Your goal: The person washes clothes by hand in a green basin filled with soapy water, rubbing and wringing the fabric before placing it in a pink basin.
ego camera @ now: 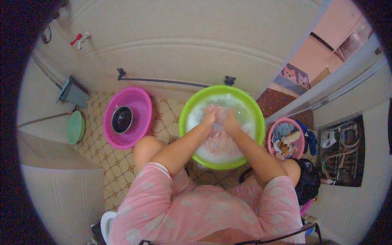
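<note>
Before me on the tiled floor stands a lime-green plastic basin (261, 122) with sudsy water in it. Pale pinkish cloth (219, 142) lies partly under the foam. Over the basin's middle, my left hand (211, 114) is at the cloth's upper left, its fingers bent and blurred. Close by on the right, my right hand (230, 120) is also blurred, at the cloth's upper edge. The two hands are near each other with some of the cloth between them. Foam and blur hide the fingertips, so the exact grip of each hand is unclear.
A magenta basin (144, 122) holds a dark round bowl (122, 119) at left. Farther left are a green basin (76, 127) and a grey bin (75, 93). A pink basket (270, 139) of clothes stands right, near the doorway. A dark pipe (165, 81) runs along the wall.
</note>
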Motion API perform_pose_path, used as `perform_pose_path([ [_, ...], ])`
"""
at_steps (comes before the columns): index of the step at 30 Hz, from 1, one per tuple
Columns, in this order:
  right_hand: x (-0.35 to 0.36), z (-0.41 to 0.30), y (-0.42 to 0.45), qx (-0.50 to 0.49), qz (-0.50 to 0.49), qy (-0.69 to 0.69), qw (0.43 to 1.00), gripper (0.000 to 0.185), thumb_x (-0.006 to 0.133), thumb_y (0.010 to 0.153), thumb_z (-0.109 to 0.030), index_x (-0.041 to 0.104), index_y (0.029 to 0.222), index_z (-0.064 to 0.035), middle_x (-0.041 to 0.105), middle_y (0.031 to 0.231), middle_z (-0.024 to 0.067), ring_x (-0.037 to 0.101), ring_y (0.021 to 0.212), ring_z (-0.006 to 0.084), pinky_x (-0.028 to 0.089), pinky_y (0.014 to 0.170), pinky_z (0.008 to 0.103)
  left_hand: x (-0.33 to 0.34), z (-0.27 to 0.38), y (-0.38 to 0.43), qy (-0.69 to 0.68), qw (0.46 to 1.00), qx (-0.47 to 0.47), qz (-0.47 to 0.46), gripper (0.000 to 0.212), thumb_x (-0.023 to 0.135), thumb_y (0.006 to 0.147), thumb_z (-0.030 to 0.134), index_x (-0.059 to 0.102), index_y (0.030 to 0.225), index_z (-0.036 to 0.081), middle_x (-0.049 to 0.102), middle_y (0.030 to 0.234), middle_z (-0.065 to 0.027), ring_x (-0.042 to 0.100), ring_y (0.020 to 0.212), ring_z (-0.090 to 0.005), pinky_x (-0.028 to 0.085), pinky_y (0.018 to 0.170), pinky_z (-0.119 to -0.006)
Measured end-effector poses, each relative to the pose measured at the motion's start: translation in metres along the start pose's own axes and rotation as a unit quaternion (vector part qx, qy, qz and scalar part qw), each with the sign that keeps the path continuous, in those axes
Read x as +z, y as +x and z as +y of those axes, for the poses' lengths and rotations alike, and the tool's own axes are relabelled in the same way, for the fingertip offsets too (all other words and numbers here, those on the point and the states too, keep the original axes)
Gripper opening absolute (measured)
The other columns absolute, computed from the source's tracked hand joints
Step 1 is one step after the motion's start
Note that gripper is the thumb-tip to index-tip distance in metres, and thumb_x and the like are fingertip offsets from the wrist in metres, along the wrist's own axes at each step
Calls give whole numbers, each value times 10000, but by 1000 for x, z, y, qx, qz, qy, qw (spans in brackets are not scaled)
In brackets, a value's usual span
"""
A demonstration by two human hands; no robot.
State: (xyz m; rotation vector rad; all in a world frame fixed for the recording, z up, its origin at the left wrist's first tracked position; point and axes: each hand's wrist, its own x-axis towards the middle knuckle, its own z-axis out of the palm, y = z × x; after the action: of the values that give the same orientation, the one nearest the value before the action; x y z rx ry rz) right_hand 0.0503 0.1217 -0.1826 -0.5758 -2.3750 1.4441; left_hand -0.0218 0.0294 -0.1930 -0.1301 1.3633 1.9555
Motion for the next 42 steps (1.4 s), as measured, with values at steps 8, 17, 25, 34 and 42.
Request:
perform_pose_path([
  [8, -8, -81, -50, -168, -24, -71, 983, 379, 538, 762, -188, 423, 1073, -5, 488, 1016, 199, 491, 924, 320, 393, 808, 364, -2, 7, 24, -199, 936, -117, -266, 434, 344, 854, 412, 477, 1088, 71, 516, 1041, -108, 478, 947, -259, 371, 837, -388],
  [17, -40, -57, -21, -225, -37, -386, 894, 208, 403, 828, -171, 510, 831, 8, 545, 805, 143, 537, 774, 313, 432, 665, 418, 65, 27, -59, -127, 985, -51, -105, 393, 356, 838, 446, 514, 831, 86, 561, 834, -91, 531, 746, -230, 428, 672, -395],
  [25, -62, -31, 7, -5, 9, -219, 976, 297, 455, 810, -228, 510, 957, 25, 537, 954, 226, 523, 871, 361, 417, 762, 412, 57, 43, -59, 54, 998, 23, 38, 301, 393, 825, 312, 404, 1084, 157, 491, 1040, -85, 506, 856, -262, 423, 675, -495],
  [34, -41, 49, 31, -13, -62, -249, 967, 363, 432, 818, -235, 447, 1064, 31, 499, 1034, 256, 500, 956, 352, 378, 836, 393, 33, 13, -9, -74, 997, 8, 6, 330, 498, 785, 236, 394, 1094, 184, 504, 946, -97, 497, 803, -235, 424, 662, -464],
  [42, -22, -63, -39, -146, -15, -58, 987, 278, 456, 800, -221, 496, 996, -29, 534, 930, 184, 525, 818, 337, 403, 732, 395, 14, -5, 27, -163, 922, -144, -320, 466, 442, 786, 498, 486, 1033, 105, 542, 940, -97, 506, 834, -263, 412, 704, -447],
])
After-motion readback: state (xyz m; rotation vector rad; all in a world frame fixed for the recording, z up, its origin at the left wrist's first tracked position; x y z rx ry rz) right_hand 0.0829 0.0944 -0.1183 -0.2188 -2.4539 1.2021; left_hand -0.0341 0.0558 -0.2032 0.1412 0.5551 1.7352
